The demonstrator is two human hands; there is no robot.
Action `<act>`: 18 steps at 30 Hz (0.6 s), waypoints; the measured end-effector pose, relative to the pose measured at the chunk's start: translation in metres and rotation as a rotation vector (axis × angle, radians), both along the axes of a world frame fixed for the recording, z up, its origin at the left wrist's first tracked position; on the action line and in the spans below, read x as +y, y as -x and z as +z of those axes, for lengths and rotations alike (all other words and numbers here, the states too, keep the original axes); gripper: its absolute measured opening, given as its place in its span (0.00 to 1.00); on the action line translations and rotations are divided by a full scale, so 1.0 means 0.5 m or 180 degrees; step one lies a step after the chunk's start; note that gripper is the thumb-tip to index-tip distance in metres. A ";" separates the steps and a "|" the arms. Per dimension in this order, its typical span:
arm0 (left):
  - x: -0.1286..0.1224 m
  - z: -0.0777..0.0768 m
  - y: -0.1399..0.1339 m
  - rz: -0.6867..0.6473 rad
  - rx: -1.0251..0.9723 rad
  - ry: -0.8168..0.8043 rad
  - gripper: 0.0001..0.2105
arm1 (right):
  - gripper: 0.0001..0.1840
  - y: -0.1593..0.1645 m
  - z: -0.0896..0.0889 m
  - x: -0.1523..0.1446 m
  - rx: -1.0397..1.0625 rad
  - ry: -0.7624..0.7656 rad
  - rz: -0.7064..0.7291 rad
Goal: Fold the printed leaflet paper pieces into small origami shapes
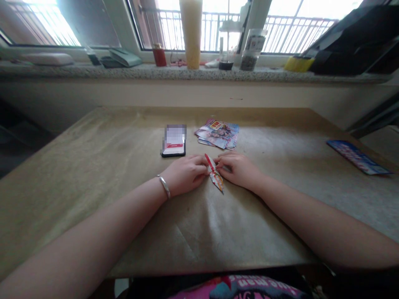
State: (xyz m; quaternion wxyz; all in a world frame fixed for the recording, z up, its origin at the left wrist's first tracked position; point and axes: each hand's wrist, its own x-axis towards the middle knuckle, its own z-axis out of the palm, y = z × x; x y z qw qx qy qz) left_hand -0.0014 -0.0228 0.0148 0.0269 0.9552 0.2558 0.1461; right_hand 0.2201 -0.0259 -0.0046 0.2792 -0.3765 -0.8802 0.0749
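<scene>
Between my two hands is a small folded paper piece [217, 181], white, red and orange, long and pointed at both ends. My left hand [188, 172], with a silver bangle at its wrist, pinches the left side of the paper. From the right, my right hand [238, 169] has its thumb and fingers closed on the other side. Some fingertips are hidden behind the paper. Just beyond my left hand lies a phone [174, 141] with a lit, partly blurred screen. A loose stack of colourful printed sheets [218, 133] lies beyond my right hand.
The table has a tan cover [124, 137]. A blue printed packet or booklet [358, 157] lies near its right edge. Behind it, a granite windowsill [140, 74] carries a tall yellowish cylinder [192, 35], a red container [159, 56], a clear jar [251, 52] and a black bag [349, 45].
</scene>
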 end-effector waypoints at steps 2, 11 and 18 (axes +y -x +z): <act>0.003 -0.001 0.002 -0.0085 -0.0094 0.0178 0.08 | 0.04 0.000 0.000 0.000 -0.0055 0.0017 -0.0019; -0.001 0.000 -0.004 0.0420 0.0142 -0.0072 0.10 | 0.09 0.008 0.004 -0.006 -0.0064 0.0249 0.0313; 0.007 -0.016 0.002 0.0393 -0.0074 0.0015 0.13 | 0.14 0.012 0.010 -0.010 -0.0118 0.0218 0.0189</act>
